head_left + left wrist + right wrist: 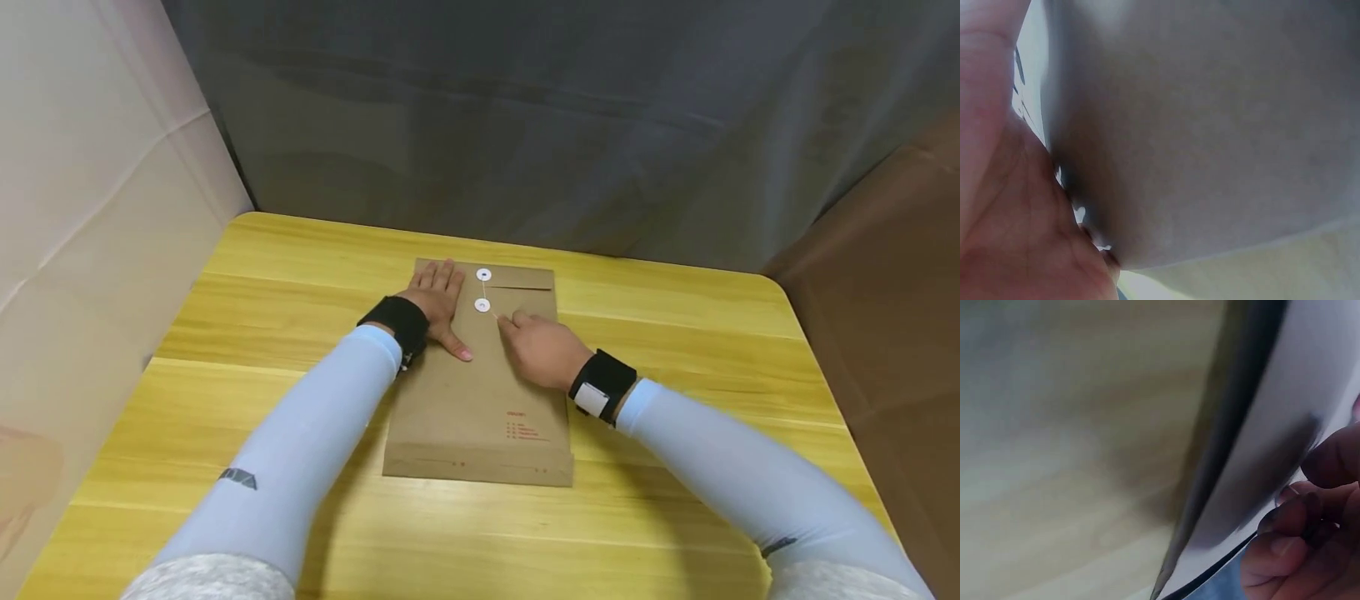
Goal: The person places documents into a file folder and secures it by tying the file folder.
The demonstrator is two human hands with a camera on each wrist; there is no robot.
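A flat brown kraft-paper document envelope (480,392) is seen lying lengthwise on the middle of a yellow wooden table (675,333), its flap end turned away from the person. Two small white round paper discs are fixed near that far end — the upper disc (483,274) on the flap, the lower disc (482,306) just below it — and a thin white closure string (489,310) is run between them.

The left hand (437,302) is laid flat on the envelope's far left corner, fingers straight and spread, thumb stretched out toward the near side; the paper is pressed down by it. The right hand (542,350) is rested on the envelope just right of the lower disc, its fingers curled, and the free end of the string is pinched between thumb and forefinger. In the wrist views only blurred close surfaces and fingertips (1285,540) are shown.
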